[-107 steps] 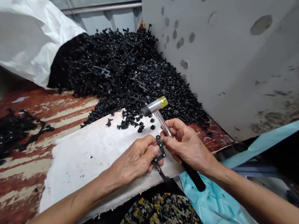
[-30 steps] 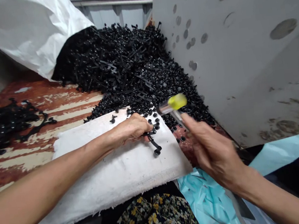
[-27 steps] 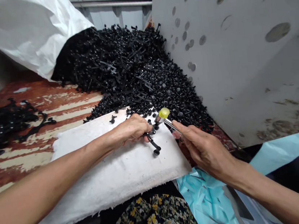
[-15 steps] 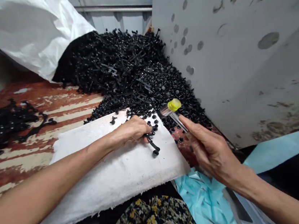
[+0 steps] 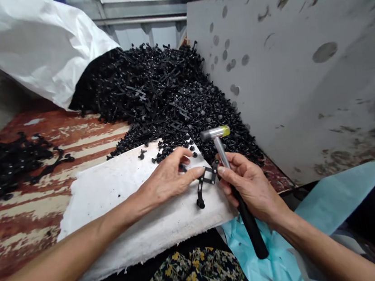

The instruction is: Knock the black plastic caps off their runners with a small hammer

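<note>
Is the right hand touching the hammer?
Touching. The head view shows the right hand gripping the hammer, its thumb crossing over it, with the black handle emerging below.

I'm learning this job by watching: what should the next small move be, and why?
Probably close the left hand around the black linked part: that hand is open beside it, while the right hand holds both the part and the hammer.

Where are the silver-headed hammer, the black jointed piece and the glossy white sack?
Silver-headed hammer (image 5: 247, 216): head view, its black grip.
Black jointed piece (image 5: 199, 191): head view, its lower arm.
Glossy white sack (image 5: 42, 49): head view, its creased side.
</note>
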The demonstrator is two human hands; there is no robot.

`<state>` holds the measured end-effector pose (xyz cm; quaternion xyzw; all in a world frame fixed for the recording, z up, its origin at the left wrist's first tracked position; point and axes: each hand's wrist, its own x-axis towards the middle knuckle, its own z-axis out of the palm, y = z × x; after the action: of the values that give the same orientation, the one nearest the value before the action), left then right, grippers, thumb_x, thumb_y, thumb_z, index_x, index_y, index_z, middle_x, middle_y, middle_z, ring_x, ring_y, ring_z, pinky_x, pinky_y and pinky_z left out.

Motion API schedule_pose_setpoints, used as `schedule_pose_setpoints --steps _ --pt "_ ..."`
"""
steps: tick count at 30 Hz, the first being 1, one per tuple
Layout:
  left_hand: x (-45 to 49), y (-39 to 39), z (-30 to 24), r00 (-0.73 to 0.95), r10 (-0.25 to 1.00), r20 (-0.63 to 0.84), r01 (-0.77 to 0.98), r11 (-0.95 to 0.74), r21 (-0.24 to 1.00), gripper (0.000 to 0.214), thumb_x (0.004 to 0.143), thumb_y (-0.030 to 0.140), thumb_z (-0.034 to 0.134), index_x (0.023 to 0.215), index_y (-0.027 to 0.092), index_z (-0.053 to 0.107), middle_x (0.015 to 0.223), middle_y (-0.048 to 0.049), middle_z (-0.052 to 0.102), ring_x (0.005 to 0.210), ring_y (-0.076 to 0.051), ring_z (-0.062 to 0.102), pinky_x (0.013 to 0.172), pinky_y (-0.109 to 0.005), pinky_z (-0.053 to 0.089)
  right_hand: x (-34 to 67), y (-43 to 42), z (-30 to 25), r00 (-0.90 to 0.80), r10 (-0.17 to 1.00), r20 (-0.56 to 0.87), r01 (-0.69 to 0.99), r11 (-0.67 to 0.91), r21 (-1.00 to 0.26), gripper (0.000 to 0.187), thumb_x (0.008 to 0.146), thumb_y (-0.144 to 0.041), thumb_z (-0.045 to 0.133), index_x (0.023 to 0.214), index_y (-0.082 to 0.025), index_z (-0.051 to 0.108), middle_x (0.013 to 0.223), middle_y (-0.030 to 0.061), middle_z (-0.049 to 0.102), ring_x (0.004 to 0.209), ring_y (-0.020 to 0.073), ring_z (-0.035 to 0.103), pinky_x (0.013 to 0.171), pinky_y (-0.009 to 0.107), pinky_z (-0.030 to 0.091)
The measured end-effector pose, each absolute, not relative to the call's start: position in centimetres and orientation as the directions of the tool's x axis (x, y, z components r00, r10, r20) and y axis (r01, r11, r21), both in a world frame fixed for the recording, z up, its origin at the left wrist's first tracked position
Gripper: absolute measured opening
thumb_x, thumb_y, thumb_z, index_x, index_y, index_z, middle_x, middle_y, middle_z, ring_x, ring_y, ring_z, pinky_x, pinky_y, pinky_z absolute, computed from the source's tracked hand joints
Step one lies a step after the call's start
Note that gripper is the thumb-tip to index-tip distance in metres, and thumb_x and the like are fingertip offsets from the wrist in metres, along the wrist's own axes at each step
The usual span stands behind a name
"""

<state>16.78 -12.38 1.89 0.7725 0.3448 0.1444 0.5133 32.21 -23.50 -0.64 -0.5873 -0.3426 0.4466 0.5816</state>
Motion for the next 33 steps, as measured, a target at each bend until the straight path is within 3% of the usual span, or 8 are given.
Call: schedule_pose_setpoints --steps 2,5,7,10,14,16,22,33 --pt "16.4 -13.0 1.5 0.625 0.746 -0.228 0.345 -0.002 0.938 0.045 0.073 0.049 0.07 0.101 0.017 0.056 0.086 -0.0033 0.062 0.075 -0.016 0.057 0.06 -0.026 0.044 32.1 -23.4 -0.9 0.407 0.907 -0.104 -0.126 -0.057 -0.99 0.031 0.082 -0.038 0.064 0.104 -0.024 0.047 0.058 -0.0106 0.051 0.038 0.0063 0.039 0.03 0.015 0.032" --pt "16.8 -13.9 1.1 0.649 0.658 -0.381 0.19 0.345 0.919 0.043 0.07 0.046 0.074 0.093 0.016 0.052 0.082 -0.003 0.06 0.072 -0.016 0.06 0.058 -0.026 0.047 31.6 -23.1 -1.1 0.389 0.916 -0.096 -0.127 -0.05 -0.991 0.028 0.085 -0.039 0.061 0.103 -0.023 0.046 0.053 -0.0113 0.052 0.033 0.0053 0.037 0.029 0.015 0.031" --pt "17.5 -14.3 1.1 0.631 0.655 -0.416 0.107 0.458 0.883 0.038 0.07 0.037 0.075 0.089 0.016 0.05 0.078 -0.0024 0.061 0.065 -0.014 0.06 0.052 -0.024 0.048 31.2 -23.1 -1.2 0.353 0.93 -0.103 -0.124 -0.062 -0.99 0.027 0.086 -0.04 0.06 0.102 -0.02 0.049 0.051 -0.0099 0.054 0.03 0.0049 0.036 0.029 0.015 0.03" --pt "18.1 -14.1 1.4 0.563 0.698 -0.443 0.102 0.474 0.875 0.032 0.071 0.028 0.075 0.086 0.017 0.048 0.072 -0.0018 0.061 0.059 -0.014 0.059 0.044 -0.023 0.048 31.1 -23.1 -1.3 0.334 0.937 -0.099 -0.101 -0.069 -0.993 0.029 0.086 -0.042 0.06 0.102 -0.018 0.054 0.052 -0.0072 0.058 0.031 0.0053 0.037 0.028 0.015 0.03" --pt "18.1 -12.5 1.9 0.497 0.799 -0.338 0.153 0.303 0.941 0.033 0.074 0.024 0.073 0.094 0.018 0.048 0.074 -0.0021 0.062 0.064 -0.017 0.064 0.042 -0.023 0.051 32.2 -23.3 -1.8 0.381 0.922 -0.066 -0.07 -0.043 -0.997 0.026 0.086 -0.042 0.061 0.099 -0.02 0.055 0.053 -0.0071 0.057 0.033 0.006 0.039 0.029 0.015 0.03" --pt "18.1 -11.5 2.1 0.527 0.784 -0.328 0.177 0.276 0.945 0.03 0.078 0.021 0.069 0.097 0.019 0.046 0.075 -0.0026 0.063 0.063 -0.018 0.066 0.041 -0.025 0.053 32.7 -23.2 -2.1 0.403 0.913 -0.06 -0.08 -0.03 -0.996 0.025 0.086 -0.042 0.06 0.098 -0.021 0.054 0.057 -0.0068 0.059 0.034 0.0064 0.041 0.028 0.015 0.03" --pt "19.4 -9.7 2.6 0.443 0.782 -0.438 0.226 0.376 0.899 0.017 0.081 0.008 0.058 0.08 0.018 0.045 0.06 0.0015 0.057 0.043 -0.013 0.058 0.031 -0.02 0.045 33.0 -23.1 -2.4 0.415 0.905 -0.097 -0.149 -0.038 -0.988 0.027 0.082 -0.042 0.064 0.091 -0.021 0.05 0.085 -0.0005 0.068 0.037 0.004 0.046 0.027 0.015 0.033" --pt "20.6 -9.3 4.2 0.383 0.742 -0.55 0.18 0.524 0.832 0.027 0.078 -0.002 0.045 0.061 0.019 0.039 0.047 0.0058 0.039 0.032 -0.007 0.038 0.029 -0.019 0.036 32.6 -23.0 -3.6 0.4 0.905 -0.149 -0.193 -0.076 -0.978 0.024 0.081 -0.039 0.063 0.088 -0.02 0.05 0.067 -0.0043 0.066 0.03 0.0031 0.039 0.026 0.015 0.029"
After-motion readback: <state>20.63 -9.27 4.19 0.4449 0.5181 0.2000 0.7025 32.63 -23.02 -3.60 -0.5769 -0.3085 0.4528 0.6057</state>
